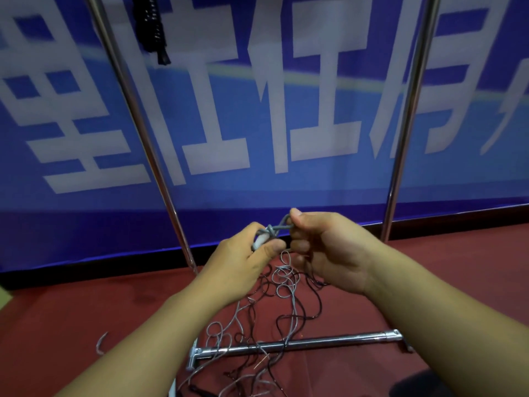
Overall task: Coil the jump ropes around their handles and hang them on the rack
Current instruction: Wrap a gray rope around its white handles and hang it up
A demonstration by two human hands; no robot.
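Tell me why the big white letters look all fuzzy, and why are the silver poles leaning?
In the head view, the banner lettering is smeared, probably from head motion; the hands are sharper. The wide-angle lens splays the rack poles outward toward the top. The bottom bar shows bright glints, and the picture darkens toward its edges.

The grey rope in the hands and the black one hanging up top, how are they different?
The grey rope is pale; the black rope is dark. The grey rope is held by both hands, left hand and right hand, with much of it trailing loose to the floor; the black rope hangs bundled, high beside the rack pole. Both are thin cords.
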